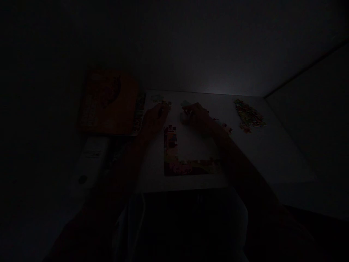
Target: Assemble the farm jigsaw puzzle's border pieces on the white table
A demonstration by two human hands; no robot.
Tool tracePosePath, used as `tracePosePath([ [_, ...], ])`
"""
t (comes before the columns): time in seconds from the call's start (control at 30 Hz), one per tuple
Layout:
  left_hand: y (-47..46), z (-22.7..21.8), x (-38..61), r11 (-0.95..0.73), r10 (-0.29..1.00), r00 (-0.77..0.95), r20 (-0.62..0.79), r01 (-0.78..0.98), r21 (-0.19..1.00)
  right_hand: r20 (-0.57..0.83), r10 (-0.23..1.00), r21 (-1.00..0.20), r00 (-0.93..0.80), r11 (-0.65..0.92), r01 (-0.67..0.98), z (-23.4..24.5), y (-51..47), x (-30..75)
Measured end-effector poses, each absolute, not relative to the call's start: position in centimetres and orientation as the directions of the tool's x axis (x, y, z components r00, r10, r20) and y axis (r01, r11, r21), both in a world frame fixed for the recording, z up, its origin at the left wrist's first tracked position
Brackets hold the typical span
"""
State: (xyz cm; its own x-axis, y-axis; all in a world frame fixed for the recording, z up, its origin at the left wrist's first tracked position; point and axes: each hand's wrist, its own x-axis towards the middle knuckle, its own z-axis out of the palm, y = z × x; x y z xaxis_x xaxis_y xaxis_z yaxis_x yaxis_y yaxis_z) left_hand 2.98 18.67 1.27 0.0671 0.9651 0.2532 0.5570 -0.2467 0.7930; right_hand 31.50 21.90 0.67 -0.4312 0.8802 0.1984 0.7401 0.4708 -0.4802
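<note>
Dim feed, my log: L-shaped multicoloured cardboard jigsaw border [170,153] laid along left and near sides only — far and right sides open; loose-piece heap [248,115] far right. Left hand [155,118], right hand [197,116] curled above it — grasp unreadable, I cannot tell.

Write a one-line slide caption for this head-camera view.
Left hand and right hand over a part-built jigsaw puzzle on a white table.
</note>
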Motion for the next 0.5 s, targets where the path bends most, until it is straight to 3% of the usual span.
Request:
tracePosePath([
  [0.17, 18.4, 1.7, 3.2, -0.230, 0.971, 0.087, 0.224, 0.610, 0.759, 0.109, 0.935, -0.665, -0.338, 0.321, 0.675, 0.7, 21.9, 31.5],
  [0.33, 18.5, 1.8, 3.3, -0.279, 0.959, 0.134, 0.250, 0.604, 0.746, 0.114, 0.935, -0.860, -0.336, 0.262, 0.438, 0.3, 22.1, 30.6],
  [0.5, 19.0, 1.4, 3.1, -0.301, 0.954, 0.192, 0.232, 0.573, 0.762, 0.130, 0.921, -0.890, -0.367, 0.272, 0.365, 0.4, 21.0, 29.1],
])
